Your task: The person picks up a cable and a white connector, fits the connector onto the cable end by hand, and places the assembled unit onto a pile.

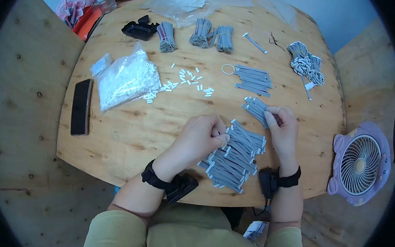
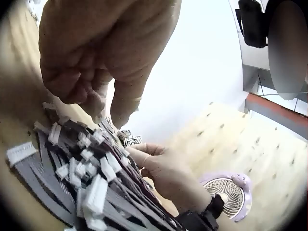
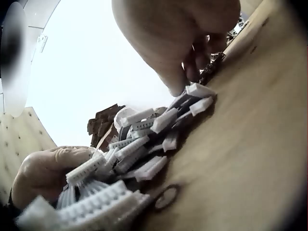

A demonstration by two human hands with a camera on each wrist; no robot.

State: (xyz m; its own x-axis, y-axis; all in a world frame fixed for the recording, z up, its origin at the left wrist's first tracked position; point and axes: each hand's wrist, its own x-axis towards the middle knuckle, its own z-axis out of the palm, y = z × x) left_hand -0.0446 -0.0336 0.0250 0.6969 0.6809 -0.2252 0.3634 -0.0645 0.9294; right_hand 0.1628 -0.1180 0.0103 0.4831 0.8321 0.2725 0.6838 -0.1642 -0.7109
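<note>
Flat grey ribbon cables with white connectors lie in a loose pile (image 1: 233,164) at the front of the wooden table. My left hand (image 1: 201,135) is at the pile's upper left, thumb and bent fingers close together. In the left wrist view its fingertips (image 2: 99,113) are right at the connectors (image 2: 110,163); I cannot tell whether a cable is pinched there. My right hand (image 1: 282,126) pinches the right end of a smaller group of ribbon cables (image 1: 255,108) just beyond the pile. In the right wrist view its thumb comes down behind white connectors (image 3: 199,91).
Farther back lie a row of ribbon cables (image 1: 253,77), tied cable bundles (image 1: 224,39) and a coiled bundle (image 1: 306,62). To the left are a bag of white connectors (image 1: 125,80), loose white pieces (image 1: 189,75) and a phone (image 1: 81,107). A purple fan (image 1: 360,165) stands right.
</note>
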